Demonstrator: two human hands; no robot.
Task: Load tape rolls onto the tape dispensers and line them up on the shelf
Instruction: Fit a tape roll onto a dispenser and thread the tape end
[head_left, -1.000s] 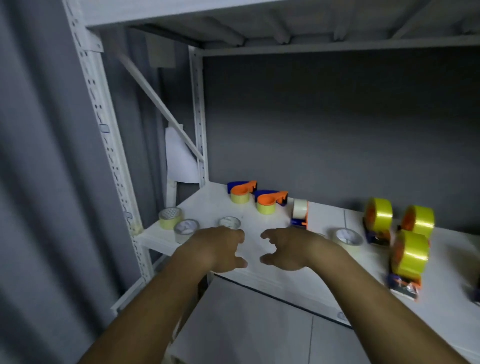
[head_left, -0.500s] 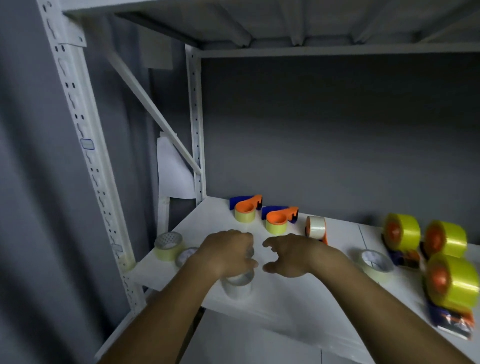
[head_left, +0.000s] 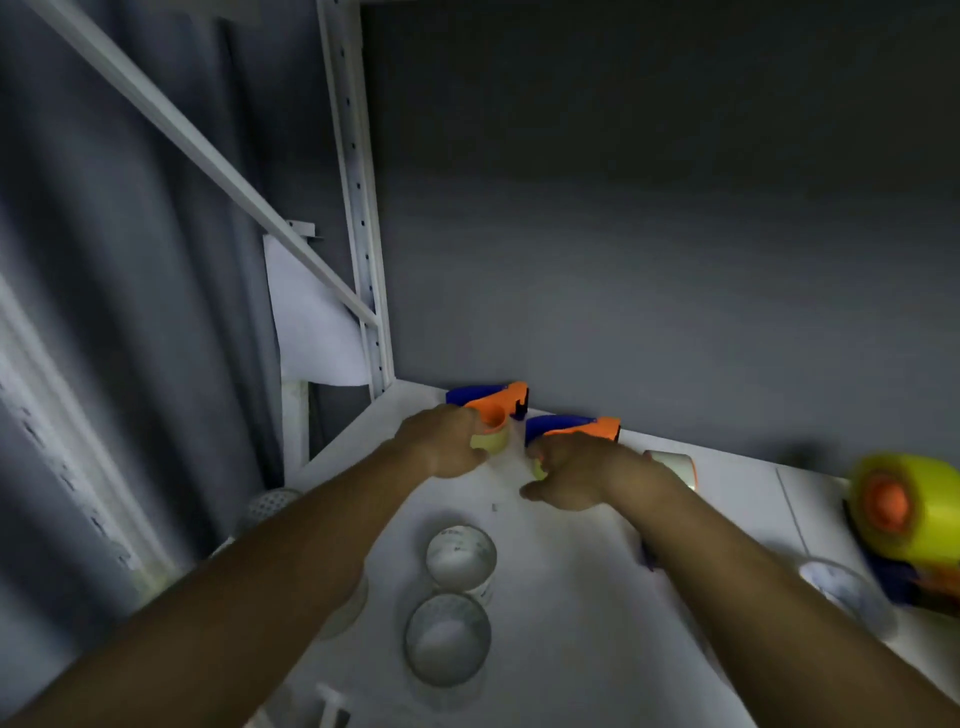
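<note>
Two orange-and-blue dispensers, one (head_left: 493, 408) gripped by the left hand (head_left: 441, 441), the other (head_left: 576, 428) by the right hand (head_left: 576, 475), fingers curled round both; pale yellow rolls loaded.

Two clear tape rolls (head_left: 460, 556) lie at six o'clock.

Both hands are now far back on the shelf (head_left: 571, 597). The left hand (head_left: 441, 441) grips the left dispenser (head_left: 493, 410), the right hand (head_left: 576, 470) the next dispenser (head_left: 576, 427) beside it.

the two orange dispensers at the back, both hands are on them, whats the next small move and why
Probably close the grips and draw both toward the shelf's front. The left hand is curled at the left dispenser, the right hand at the right dispenser, both by the back wall; the loose rolls lie nearer the front.
</note>
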